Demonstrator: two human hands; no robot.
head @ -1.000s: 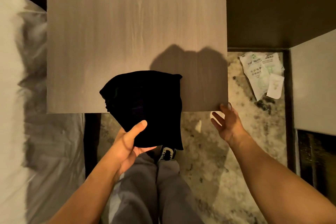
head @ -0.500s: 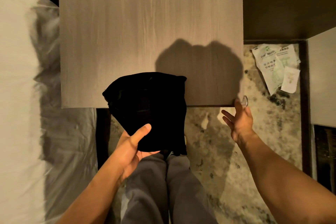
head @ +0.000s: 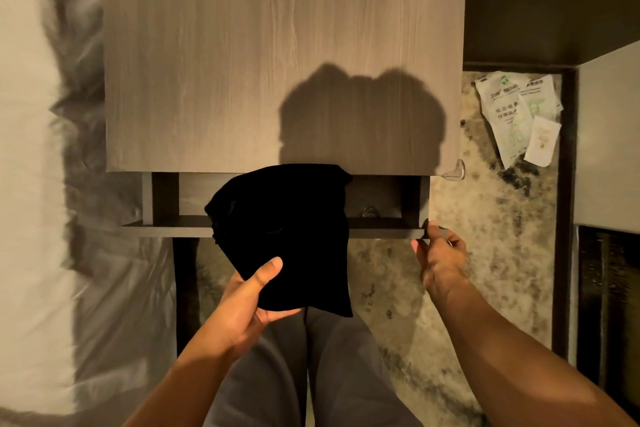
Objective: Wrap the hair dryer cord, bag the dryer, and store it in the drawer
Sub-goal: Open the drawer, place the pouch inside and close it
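Observation:
My left hand (head: 247,298) holds a black cloth bag (head: 287,232) from below, thumb on its front; whatever is inside is hidden. The bag hangs over the front of a drawer (head: 166,230) that is pulled partly out from under the wooden nightstand top (head: 242,62). My right hand (head: 438,255) grips the right end of the drawer front, fingers curled on its edge. The drawer's pale inside shows at the left, and a small clear object (head: 370,211) lies inside at the right.
A white bed (head: 38,184) runs along the left. Paper packets (head: 519,118) lie on the mottled floor at the right. A clear corner guard (head: 454,172) sticks to the nightstand's front right corner. My grey-trousered legs (head: 311,374) stand below the bag.
The drawer has come out from under the nightstand top, pulled by my right hand. The view has moved in closer; the bag now hangs over the open drawer.

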